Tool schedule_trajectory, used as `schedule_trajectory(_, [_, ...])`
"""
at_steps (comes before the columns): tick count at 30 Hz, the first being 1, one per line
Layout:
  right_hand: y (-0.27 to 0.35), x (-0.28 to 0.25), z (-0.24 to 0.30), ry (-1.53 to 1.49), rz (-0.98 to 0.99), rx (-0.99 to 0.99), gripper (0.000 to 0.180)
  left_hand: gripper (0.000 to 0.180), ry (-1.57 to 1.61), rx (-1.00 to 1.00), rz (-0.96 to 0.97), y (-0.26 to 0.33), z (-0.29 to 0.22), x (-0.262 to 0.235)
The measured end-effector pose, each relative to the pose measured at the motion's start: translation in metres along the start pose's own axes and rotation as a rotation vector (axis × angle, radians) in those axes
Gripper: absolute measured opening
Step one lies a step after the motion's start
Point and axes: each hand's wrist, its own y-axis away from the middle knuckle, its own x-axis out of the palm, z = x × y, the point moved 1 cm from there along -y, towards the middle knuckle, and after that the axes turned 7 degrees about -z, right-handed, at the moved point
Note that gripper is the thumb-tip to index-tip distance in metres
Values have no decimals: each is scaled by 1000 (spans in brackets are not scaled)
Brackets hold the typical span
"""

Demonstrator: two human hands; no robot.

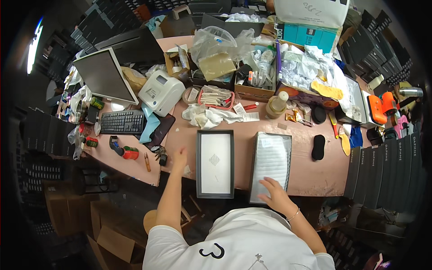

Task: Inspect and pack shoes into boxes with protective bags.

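Two shallow dark grey boxes lie side by side at the table's near edge. The left one, an open box (230, 180), is lined with white paper bearing a striped diamond print. In the right one, a dark grey box (255, 155), lies a pale, ribbed cushioning sheet (273, 155) that nearly fills it. My right hand (273, 196) rests at the near end of this sheet, fingers spread, with nothing seen in its grip. My left hand (180, 161) is over the table left of the white-lined box, apart from it; its fingers are too smeared to read.
A black oval item (318, 147) lies right of the boxes. Behind stand a tray of sticks (216, 97), a bottle (277, 104) and a carton of crumpled paper (310, 74). On the left are a label printer (161, 92), keyboard (122, 122), monitor (108, 74) and tape dispenser (117, 146). Stacked boxes (387, 166) flank the right.
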Motion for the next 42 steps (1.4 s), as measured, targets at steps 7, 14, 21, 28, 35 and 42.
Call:
schedule_trajectory(7, [-2,22,-53,435,31,53,55,46,-427,603,-252,-136,-65,46])
schedule_trajectory(14, [-7,14,-47,335,51,106,53,15,378,152,-31,-165,-55,46])
schedule_trajectory(21, [-17,23,-42,411,45,165,55,41,488,112,379,-96,-119,41])
schedule_trajectory(28, [-15,20,-45,437,52,146,55,58,-476,436,236,-85,-98,117])
schedule_trajectory(35, [-15,22,-51,446,28,138,54,37,-245,693,239,-93,-152,64])
schedule_trajectory(42, [-15,20,-49,457,20,146,50,29,-339,957,-49,-118,-282,89])
